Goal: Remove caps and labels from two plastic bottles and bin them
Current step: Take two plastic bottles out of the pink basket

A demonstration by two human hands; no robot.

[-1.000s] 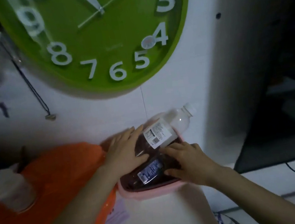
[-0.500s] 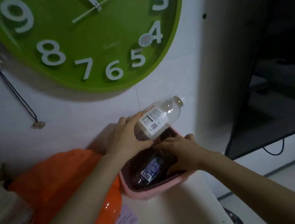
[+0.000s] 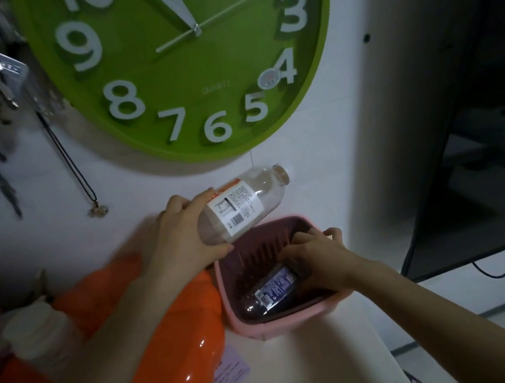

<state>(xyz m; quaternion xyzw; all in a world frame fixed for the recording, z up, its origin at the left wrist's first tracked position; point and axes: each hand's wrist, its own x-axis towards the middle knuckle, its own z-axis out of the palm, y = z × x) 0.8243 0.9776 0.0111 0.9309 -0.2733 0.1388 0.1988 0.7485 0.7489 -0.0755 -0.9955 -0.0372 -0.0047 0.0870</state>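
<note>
"quartz" and numerals 2–10 stand on the green clock (image 3: 182, 71).

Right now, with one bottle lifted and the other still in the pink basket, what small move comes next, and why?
Probably lift the dark bottle out of the pink basket. The right hand is already closed around its upper end, while the left hand holds the clear bottle above the rim. Both bottles still carry labels.

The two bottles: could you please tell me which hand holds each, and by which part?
The left hand grips the clear bottle by its base end. The right hand reaches the dark bottle inside the pink basket near its upper end; a firm hold cannot be told.
</note>
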